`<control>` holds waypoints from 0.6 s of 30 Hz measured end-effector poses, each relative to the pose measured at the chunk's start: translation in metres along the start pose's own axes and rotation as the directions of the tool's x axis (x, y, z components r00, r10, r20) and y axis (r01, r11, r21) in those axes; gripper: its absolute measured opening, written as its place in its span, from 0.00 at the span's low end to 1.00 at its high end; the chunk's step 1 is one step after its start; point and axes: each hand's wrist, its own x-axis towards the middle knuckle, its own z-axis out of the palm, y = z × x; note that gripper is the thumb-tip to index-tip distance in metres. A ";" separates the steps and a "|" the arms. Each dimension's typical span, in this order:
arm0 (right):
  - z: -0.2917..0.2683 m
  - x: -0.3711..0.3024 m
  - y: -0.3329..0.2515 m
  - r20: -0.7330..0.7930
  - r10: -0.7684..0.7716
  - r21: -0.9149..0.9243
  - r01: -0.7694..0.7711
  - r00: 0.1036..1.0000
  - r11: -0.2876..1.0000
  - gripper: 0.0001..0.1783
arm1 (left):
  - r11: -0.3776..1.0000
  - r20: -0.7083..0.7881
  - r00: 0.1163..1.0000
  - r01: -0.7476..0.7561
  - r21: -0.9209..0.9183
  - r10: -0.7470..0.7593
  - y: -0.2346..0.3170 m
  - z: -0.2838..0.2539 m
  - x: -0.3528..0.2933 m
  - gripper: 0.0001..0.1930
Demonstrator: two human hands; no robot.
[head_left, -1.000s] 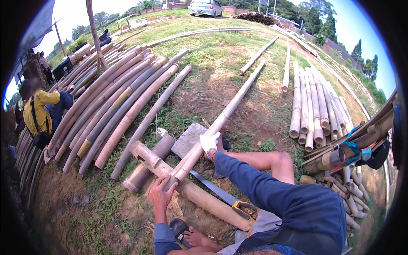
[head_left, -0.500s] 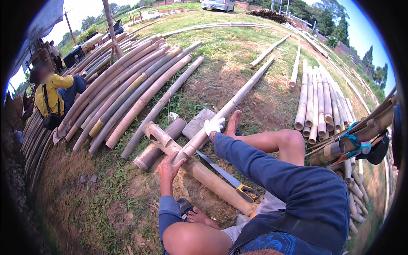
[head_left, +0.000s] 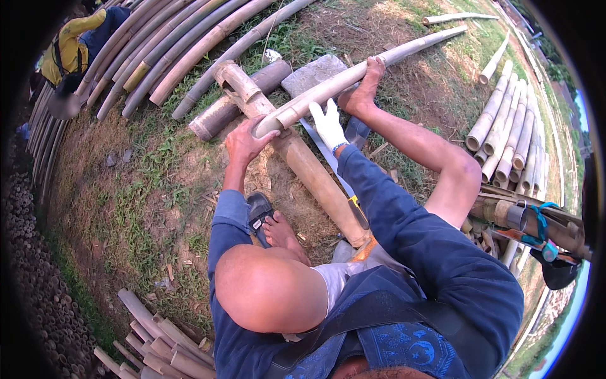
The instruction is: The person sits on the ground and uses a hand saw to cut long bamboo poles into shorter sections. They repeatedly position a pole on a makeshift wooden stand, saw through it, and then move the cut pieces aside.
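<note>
We locate the slender bamboo pole lying crosswise, its near end above the thick bamboo culm and its far end out over the ground; our left hand, bare, is curled round that near end, thumb on the near side; our right hand, in a white glove, has its fingers extended and spread just beside the pole, with nothing in its grasp; we cannot tell whether its fingertips touch the bamboo.

We judge the following hazards; the pole is round and crosses a round culm, so it could roll or skid if the left hand slackens; our right foot has its toes against the pole, and, being bare, could slip on the smooth skin or be pinched if the pole turns.

The thick culm could rock in its turn, because its notched end sits over the short dark bamboo section, itself a round support; whether anything wedges it, we cannot see.

The handsaw lies beneath our right hand and forearm, its yellow-and-black handle partly covered by the sleeve; a careless drop of the right hand could bring the wrist onto the blade; the left palm, ungloved, could take splinters from the cut rim; the stone slab beside the pole could bruise the toes.
</note>
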 end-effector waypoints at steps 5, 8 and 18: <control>-0.075 -0.179 0.040 0.429 -0.336 -0.315 0.488 0.838 0.814 0.37 | 0.999 0.081 0.996 -0.028 -0.024 0.030 -0.006 -0.006 0.006 0.45; -0.127 -0.195 0.044 0.303 -0.209 -0.462 0.336 0.930 0.821 0.37 | 0.997 0.151 0.988 0.032 -0.072 -0.021 0.015 -0.019 0.010 0.41; -0.182 -0.196 0.121 0.546 0.679 -0.808 0.094 0.491 0.582 0.64 | 0.955 0.101 0.993 -0.094 0.282 0.068 0.027 -0.001 0.006 0.55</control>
